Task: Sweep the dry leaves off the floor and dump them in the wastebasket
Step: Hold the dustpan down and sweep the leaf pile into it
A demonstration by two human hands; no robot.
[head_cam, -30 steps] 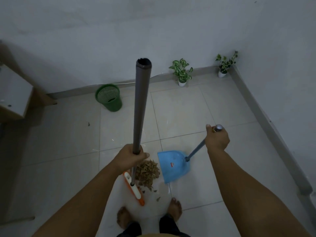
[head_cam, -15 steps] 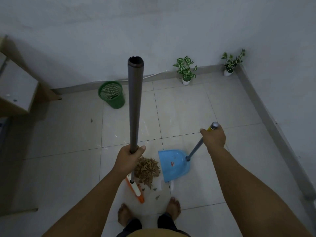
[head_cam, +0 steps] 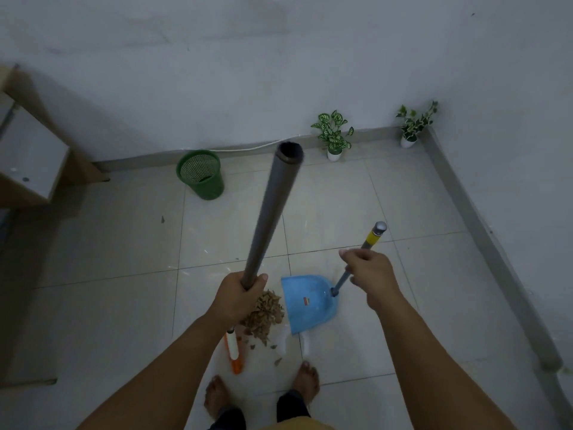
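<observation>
My left hand (head_cam: 237, 297) grips the grey broom handle (head_cam: 273, 212), which leans up and to the right. The broom's orange and white head (head_cam: 234, 352) rests on the tiles just left of a pile of dry brown leaves (head_cam: 263, 315). My right hand (head_cam: 370, 273) holds the thin grey handle of the blue dustpan (head_cam: 308, 305), below its yellow band. The dustpan lies on the floor, touching the right side of the pile. A green mesh wastebasket (head_cam: 201, 173) stands upright by the far wall. A few loose leaf bits (head_cam: 277, 361) lie near my bare feet.
Two small potted plants (head_cam: 333, 135) (head_cam: 414, 125) stand along the far baseboard, one in the right corner. A wooden cabinet (head_cam: 28, 150) sits at the left. A single leaf (head_cam: 162, 219) lies on the tiles left of centre. A raised grey ledge (head_cam: 483, 243) lines the right wall.
The broom handle has tilted to the right. My right hand has slid down the dustpan handle, exposing its yellow band and cap. The dustpan now sits closer against the leaf pile.
</observation>
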